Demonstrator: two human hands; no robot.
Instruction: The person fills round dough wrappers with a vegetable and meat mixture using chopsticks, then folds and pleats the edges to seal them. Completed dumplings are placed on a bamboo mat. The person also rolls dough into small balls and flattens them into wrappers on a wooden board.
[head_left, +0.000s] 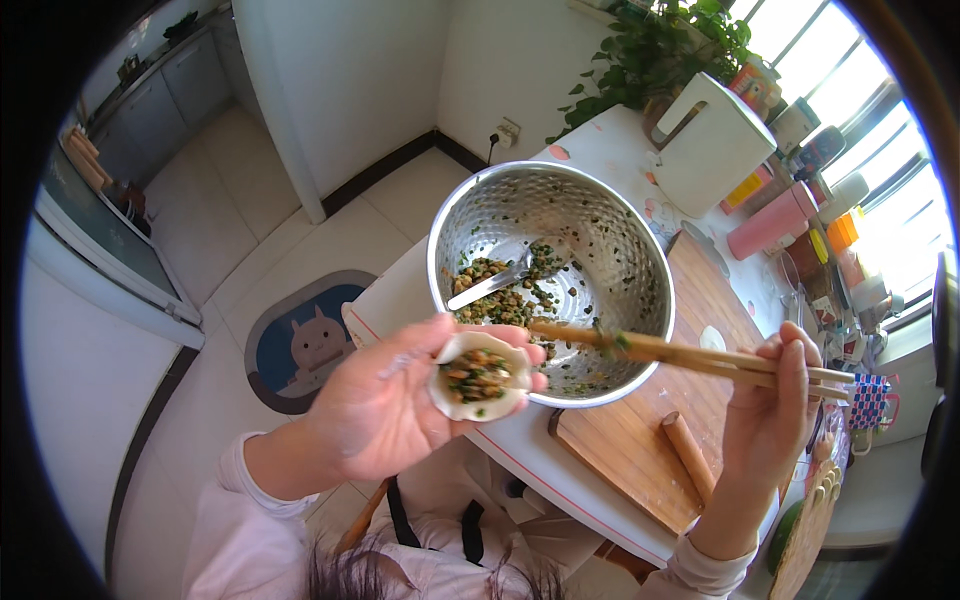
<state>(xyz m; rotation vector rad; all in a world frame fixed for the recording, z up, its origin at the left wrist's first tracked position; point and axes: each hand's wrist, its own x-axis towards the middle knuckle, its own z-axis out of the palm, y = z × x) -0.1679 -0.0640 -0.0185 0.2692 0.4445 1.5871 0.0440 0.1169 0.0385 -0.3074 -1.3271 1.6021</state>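
My left hand (409, 397) is palm up, a round dough wrapper (442, 390) lying on its fingers. Chopped filling (476, 373) with green bits sits in the wrapper's middle. In my right hand (772, 412) is a pair of wooden chopsticks (697, 356), their tips over the near part of a dimpled metal bowl (551, 171); a green bit clings to them. Inside the bowl, more filling (491, 300) lies mostly at the left, with a metal spoon (491, 289) resting in it and scraps stuck to the walls.
Right of the bowl lies a wooden board (622, 457) with a rolling pin (688, 457). A white appliance (712, 142), a pink bottle (772, 220) and several jars stand by the window. A leafy plant (645, 60) hangs behind.
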